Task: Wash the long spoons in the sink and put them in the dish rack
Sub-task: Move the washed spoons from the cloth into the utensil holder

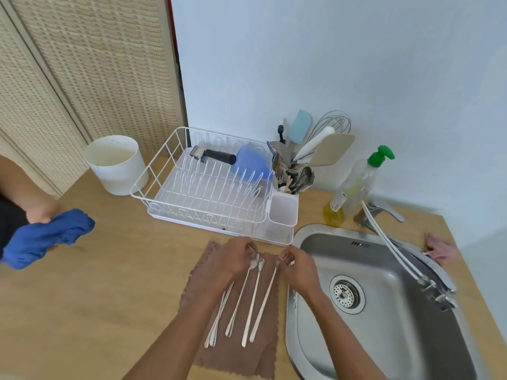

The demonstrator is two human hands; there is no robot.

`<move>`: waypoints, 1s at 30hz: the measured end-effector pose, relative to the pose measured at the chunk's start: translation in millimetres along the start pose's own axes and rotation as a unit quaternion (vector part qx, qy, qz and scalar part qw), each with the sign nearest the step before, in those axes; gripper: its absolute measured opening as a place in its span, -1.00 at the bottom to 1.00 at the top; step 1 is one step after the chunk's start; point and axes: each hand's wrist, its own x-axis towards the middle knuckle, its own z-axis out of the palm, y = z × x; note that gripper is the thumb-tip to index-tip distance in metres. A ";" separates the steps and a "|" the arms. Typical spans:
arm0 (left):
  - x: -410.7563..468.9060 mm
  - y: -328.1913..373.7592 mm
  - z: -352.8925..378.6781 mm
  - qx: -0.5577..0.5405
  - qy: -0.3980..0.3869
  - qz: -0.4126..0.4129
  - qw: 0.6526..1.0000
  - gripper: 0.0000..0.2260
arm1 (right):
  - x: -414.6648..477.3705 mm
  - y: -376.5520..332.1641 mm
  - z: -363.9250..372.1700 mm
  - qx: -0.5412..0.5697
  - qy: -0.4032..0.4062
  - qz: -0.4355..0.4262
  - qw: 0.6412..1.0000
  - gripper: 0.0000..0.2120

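Several long metal spoons [253,300] lie side by side on a brown cloth [241,352] on the wooden counter, bowls pointing away from me. My left hand [233,259] has its fingers curled over the bowls of the left spoons. My right hand [297,266] pinches the bowl end of the rightmost spoon [264,297]. The steel sink [384,338] lies to the right, its drain [346,294] uncovered. The white wire dish rack [175,160] stands behind the cloth.
The rack holds a black-handled tool [219,156] and a blue item [251,164]; its caddy [293,171] is crammed with utensils. A soap bottle [356,185] and tap [381,212] stand behind the sink. A white tub [116,164] sits left. Another person's hand holds a blue cloth [46,237].
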 end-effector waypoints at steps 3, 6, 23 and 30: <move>4.5 6.2 -13.2 -0.054 0.048 0.011 0.997 -0.88 | -2.1 -11.7 -23.3 0.031 -0.006 -0.021 0.999 -0.87; 2.4 10.4 -27.9 -0.080 0.071 0.038 0.994 -0.85 | -11.6 -26.8 -45.0 0.032 0.019 -0.060 0.998 -0.84; -18.4 18.5 -54.3 -0.056 0.122 0.139 0.981 -0.86 | -43.0 -91.4 -132.1 0.021 0.254 -0.216 0.943 -0.89; -19.9 12.5 -58.9 -0.021 0.115 0.148 0.982 -0.85 | -10.8 -99.1 -136.1 0.032 0.338 -0.227 0.913 -0.87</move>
